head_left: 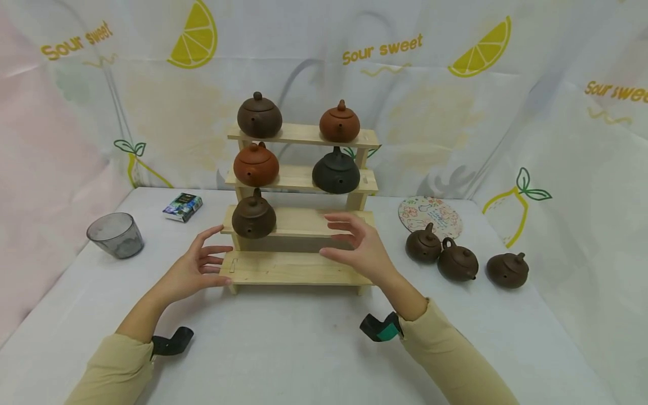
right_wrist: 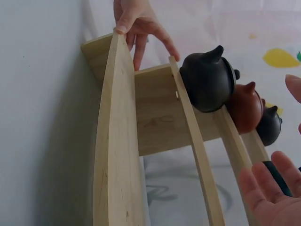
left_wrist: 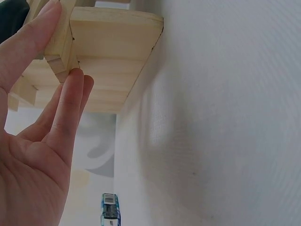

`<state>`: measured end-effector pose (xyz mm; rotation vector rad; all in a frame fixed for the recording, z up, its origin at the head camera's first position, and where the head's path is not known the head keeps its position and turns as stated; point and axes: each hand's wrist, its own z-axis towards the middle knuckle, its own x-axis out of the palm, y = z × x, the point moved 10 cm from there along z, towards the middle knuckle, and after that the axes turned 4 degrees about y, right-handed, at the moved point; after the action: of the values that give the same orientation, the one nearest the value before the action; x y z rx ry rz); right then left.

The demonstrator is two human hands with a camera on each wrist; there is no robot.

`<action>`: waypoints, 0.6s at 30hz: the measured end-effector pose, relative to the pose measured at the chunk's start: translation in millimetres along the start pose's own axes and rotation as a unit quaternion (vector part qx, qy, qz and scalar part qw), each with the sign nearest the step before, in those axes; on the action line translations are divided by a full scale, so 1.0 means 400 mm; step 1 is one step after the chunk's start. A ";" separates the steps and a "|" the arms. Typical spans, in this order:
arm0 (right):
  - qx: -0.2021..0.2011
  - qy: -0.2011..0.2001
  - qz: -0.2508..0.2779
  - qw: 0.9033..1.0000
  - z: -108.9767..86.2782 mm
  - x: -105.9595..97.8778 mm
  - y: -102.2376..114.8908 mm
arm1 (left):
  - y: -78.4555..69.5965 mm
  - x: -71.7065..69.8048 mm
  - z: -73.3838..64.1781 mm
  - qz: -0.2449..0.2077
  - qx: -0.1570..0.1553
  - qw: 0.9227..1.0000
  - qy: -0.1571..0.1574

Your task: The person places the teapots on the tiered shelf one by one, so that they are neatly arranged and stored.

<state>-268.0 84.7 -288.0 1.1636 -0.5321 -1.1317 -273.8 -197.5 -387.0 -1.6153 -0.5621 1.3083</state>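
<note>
A stepped wooden display stand point(head_left: 304, 269) carries several round teapots. At the left end of its lowest board, my left hand point(head_left: 194, 270) grips the edge; in the left wrist view the thumb point(left_wrist: 35, 35) lies on one side and fingers on the other. Over the stand's right part hovers my right hand point(head_left: 361, 250), fingers spread and loosely bent, holding nothing. Nearest the left hand is a dark brown teapot point(head_left: 254, 216) on the third board down. Above it stand an orange-red teapot point(head_left: 256, 166) and a brown one point(head_left: 260, 118); a black teapot point(head_left: 336, 173) and a reddish teapot point(head_left: 340, 124) sit at right.
Three dark brown teapots, one the middle teapot point(head_left: 458, 262), stand on the white table at right, by a round patterned mat point(head_left: 430, 216). On the left are a grey glass cup point(head_left: 116, 235) and a small box point(head_left: 183, 207). A lemon-print cloth point(head_left: 304, 34) hangs behind.
</note>
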 end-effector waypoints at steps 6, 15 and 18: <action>0.019 -0.023 -0.002 1.000 -0.040 -0.047 -0.014 | 0.001 0.000 -0.001 0.000 0.002 1.000 -0.001; 0.026 -0.049 -0.011 0.998 -0.082 -0.107 -0.024 | 0.000 0.000 0.000 -0.003 0.008 1.000 -0.002; 0.026 -0.059 -0.016 0.998 -0.095 -0.127 -0.023 | -0.001 0.000 0.001 -0.003 0.007 1.000 -0.001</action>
<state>-260.6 147.2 -299.8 1.1587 -0.6392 -1.2252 -274.2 -197.4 -386.7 -1.5992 -0.5564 1.3079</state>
